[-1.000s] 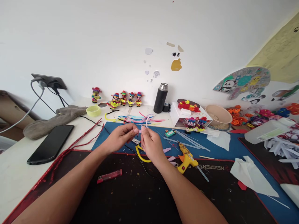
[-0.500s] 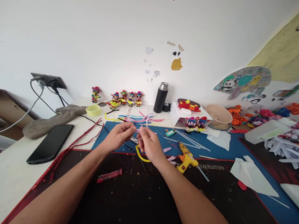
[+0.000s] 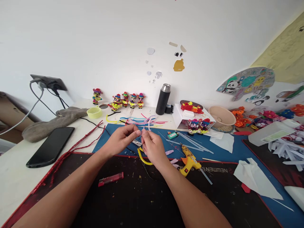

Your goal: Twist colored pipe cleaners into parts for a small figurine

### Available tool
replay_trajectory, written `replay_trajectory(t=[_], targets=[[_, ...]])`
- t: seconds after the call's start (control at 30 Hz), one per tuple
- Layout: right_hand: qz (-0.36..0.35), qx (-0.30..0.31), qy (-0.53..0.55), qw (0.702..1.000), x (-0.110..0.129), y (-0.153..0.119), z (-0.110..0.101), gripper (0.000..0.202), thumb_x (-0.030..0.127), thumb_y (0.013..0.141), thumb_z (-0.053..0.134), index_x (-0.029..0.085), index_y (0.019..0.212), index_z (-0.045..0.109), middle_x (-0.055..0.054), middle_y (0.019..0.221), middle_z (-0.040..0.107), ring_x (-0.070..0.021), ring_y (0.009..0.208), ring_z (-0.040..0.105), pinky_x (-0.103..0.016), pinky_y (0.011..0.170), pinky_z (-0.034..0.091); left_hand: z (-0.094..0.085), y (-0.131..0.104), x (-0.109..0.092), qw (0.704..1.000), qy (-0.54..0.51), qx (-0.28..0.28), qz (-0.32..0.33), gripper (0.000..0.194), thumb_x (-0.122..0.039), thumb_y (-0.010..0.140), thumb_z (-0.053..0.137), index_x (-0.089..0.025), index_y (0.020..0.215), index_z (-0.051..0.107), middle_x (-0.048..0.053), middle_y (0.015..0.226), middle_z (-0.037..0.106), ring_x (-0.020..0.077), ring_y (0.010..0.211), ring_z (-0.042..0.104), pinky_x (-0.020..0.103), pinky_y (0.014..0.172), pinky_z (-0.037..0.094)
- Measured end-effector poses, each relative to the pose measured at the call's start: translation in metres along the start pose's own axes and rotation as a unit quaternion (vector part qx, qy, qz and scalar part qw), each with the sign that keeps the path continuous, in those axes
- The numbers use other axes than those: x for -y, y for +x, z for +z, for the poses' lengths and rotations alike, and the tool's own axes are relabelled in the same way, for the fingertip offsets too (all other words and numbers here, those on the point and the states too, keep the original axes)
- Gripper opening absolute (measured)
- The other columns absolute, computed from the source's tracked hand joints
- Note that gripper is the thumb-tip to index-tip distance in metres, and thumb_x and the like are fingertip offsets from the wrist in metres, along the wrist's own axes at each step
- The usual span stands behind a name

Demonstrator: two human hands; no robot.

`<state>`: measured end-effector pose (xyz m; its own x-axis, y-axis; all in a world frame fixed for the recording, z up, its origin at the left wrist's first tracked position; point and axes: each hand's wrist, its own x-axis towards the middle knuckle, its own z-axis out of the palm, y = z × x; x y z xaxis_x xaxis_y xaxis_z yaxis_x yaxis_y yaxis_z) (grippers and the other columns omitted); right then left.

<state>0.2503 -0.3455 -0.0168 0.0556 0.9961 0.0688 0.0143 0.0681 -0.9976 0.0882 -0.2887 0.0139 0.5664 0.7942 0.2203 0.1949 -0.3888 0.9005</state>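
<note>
A pale lilac pipe cleaner [image 3: 149, 123] rises in a small loop from the fingers of my right hand [image 3: 154, 148], which pinches it between thumb and fingers. My left hand [image 3: 123, 137] is closed in a pinch close beside it, its fingertips at the same work; the part between the two hands is mostly hidden. Under the hands lies a yellow-handled metal tool [image 3: 143, 159], partly covered. Small lilac pieces [image 3: 169, 152] lie just right of my right hand. Behind the hands, several coloured pipe cleaners [image 3: 137, 120] are spread on the white table.
A yellow glue gun [image 3: 189, 161] and glue sticks [image 3: 193, 141] lie at right. A black phone [image 3: 51, 146], dark red braided strands [image 3: 71, 148] and a pink-red cutter [image 3: 110, 179] lie at left. Several small dolls [image 3: 133, 100] and a black flask [image 3: 163, 99] stand by the wall.
The two hands have drawn slightly closer together at the fingertips, and the lilac loop stands a little differently. Otherwise the view has only shifted slightly.
</note>
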Motion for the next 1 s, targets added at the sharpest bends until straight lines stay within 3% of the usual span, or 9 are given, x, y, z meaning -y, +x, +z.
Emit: replay_trajectory(t=[0.27,0.57,0.87,1.0], targets=[[0.002,0.003,0.037,0.999,0.005,-0.002,0.003,0.062,0.080,0.093,0.054,0.024,0.068,0.049,0.008,0.046,0.036,-0.0111,0.039,0.035,-0.025,0.040,0.028,0.001,-0.001,0.002,1.000,-0.019,0.006,-0.009,0.046,-0.057,0.100,0.058,-0.019,0.075,0.054,-0.004,0.063,0.044,0.0114,0.057,0.037,0.023,0.053,0.032],[0.018,0.014,0.095,0.995,0.014,-0.004,0.002,0.059,0.079,0.094,0.052,0.021,0.083,0.056,0.006,0.052,0.051,-0.0094,0.038,0.043,-0.023,0.039,0.030,0.000,0.002,0.007,0.988,-0.143,-0.021,-0.047,0.050,-0.062,0.092,0.068,-0.020,0.071,0.049,-0.006,0.057,0.038,0.0098,0.052,0.030,0.024,0.048,0.026],[-0.014,0.013,0.003,1.000,0.010,-0.005,0.003,0.048,0.066,0.099,0.056,0.024,0.077,0.052,0.007,0.050,0.047,-0.0114,0.041,0.041,-0.025,0.044,0.034,0.001,0.003,0.009,0.993,-0.109,-0.015,-0.052,0.052,-0.063,0.093,0.065,-0.021,0.069,0.047,-0.006,0.056,0.036,0.0097,0.051,0.028,0.023,0.049,0.024],[-0.023,0.001,-0.032,0.999,0.002,-0.003,0.002,0.051,0.069,0.100,0.052,0.025,0.074,0.052,0.006,0.049,0.043,-0.0138,0.044,0.041,-0.026,0.046,0.033,0.002,0.003,0.009,0.994,-0.093,-0.006,-0.056,0.054,-0.065,0.093,0.062,-0.021,0.068,0.046,-0.006,0.055,0.036,0.0098,0.050,0.028,0.024,0.048,0.024]])
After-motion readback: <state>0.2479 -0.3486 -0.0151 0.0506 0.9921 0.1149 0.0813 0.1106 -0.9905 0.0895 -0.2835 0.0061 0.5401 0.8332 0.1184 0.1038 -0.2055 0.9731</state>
